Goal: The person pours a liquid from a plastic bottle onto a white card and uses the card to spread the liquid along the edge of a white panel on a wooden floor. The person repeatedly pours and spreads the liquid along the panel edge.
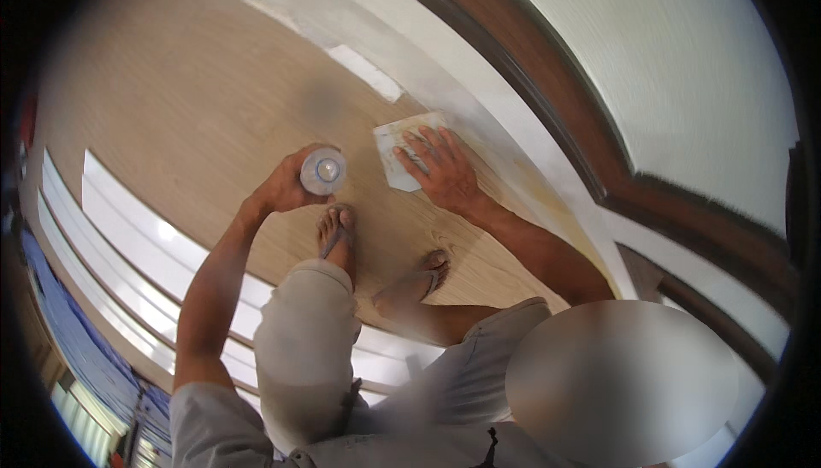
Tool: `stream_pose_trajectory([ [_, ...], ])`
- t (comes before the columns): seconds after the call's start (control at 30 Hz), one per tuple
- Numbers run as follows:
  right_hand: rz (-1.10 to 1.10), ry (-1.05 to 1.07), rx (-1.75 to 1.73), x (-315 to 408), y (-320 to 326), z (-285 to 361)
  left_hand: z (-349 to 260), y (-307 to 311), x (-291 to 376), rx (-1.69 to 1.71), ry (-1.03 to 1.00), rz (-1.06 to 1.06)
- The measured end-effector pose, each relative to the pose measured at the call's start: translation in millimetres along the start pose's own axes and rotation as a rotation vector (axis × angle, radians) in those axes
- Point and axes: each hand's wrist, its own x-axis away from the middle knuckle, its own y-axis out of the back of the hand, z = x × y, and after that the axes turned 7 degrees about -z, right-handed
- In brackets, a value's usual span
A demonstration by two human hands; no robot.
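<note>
A clear plastic bottle (323, 172), open-topped as seen from above, is gripped in my left hand (292, 179) over the wood-grain floor (211, 83). To its right, my right hand (442, 170) lies flat with spread fingers on a pale, stained cloth or sheet (394, 147). That piece rests on the floor close to the foot of the white wall (474, 102). Its exact material cannot be told. My fingers cover its right part. The bottle and the cloth are apart. My two sandalled feet are just below the hands.
A short white strip (367, 72) lies along the wall's foot. Dark brown wooden trim (551, 51) frames a pale panel on the right. Bright white bands (144, 237) show on the left and behind my legs. Blue sheeting (83, 340) is at the lower left.
</note>
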Motion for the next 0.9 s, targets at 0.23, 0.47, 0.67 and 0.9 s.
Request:
stream_pose_trajectory([
  [0.23, -0.301, -0.034, 0.109, 24, -14, -7, 22, -6, -35, 0.021, 0.062, -0.039],
  [0.47, -0.513, -0.136, 0.029, 32, -40, -5, 18, -5, -101, 0.214, -0.047, -0.555],
  [0.67, -0.551, -0.176, -0.054, 36, -58, 3, 65, 26, -91, 0.056, -0.118, -0.79],
  [0.9, -0.568, -0.288, -0.417, 35, -35, 4, 77, -9, -103, -0.176, -0.068, -0.614],
])
